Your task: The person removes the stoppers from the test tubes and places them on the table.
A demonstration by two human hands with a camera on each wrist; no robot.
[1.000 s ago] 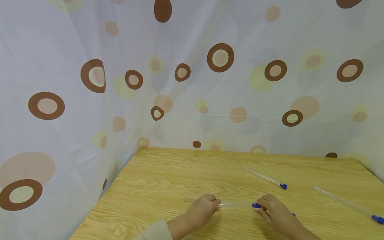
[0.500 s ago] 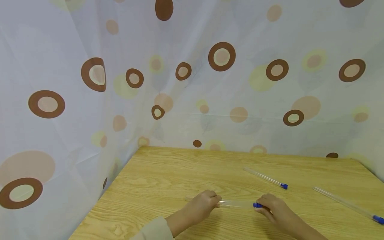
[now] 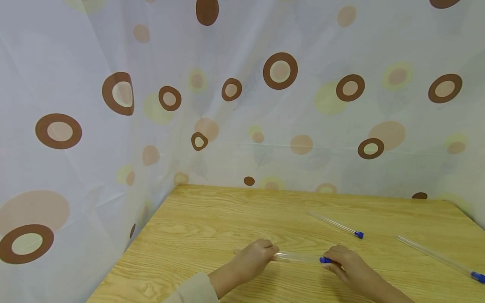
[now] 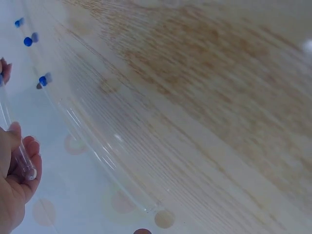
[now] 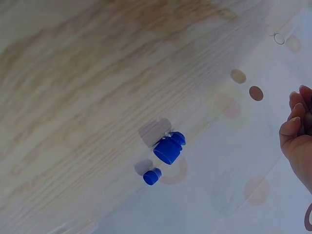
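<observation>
Wood-grain counter [image 3: 212, 219]: left hand's [image 3: 251, 260] grip closes round a clear tube [image 3: 297, 257], right hand's [image 3: 350, 267] pinches the blue cap [image 3: 324, 260]; loosening either could drop the tube.

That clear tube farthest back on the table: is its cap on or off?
On: the blue cap covers the right end of that clear tube.

At eight o'clock my left hand [image 4: 13, 190] curls its fingers round a clear tube [image 4: 23, 160], whose rounded end shows past my fingertips. It slants up toward my right hand [image 4: 5, 70], partly in view toward half past nine. Another clear tube [image 4: 101, 157] lies toward half past seven on the desk [image 4: 195, 97], in line with a blue cap [image 4: 43, 80]; two more blue caps [image 4: 28, 41] sit near ten.
</observation>
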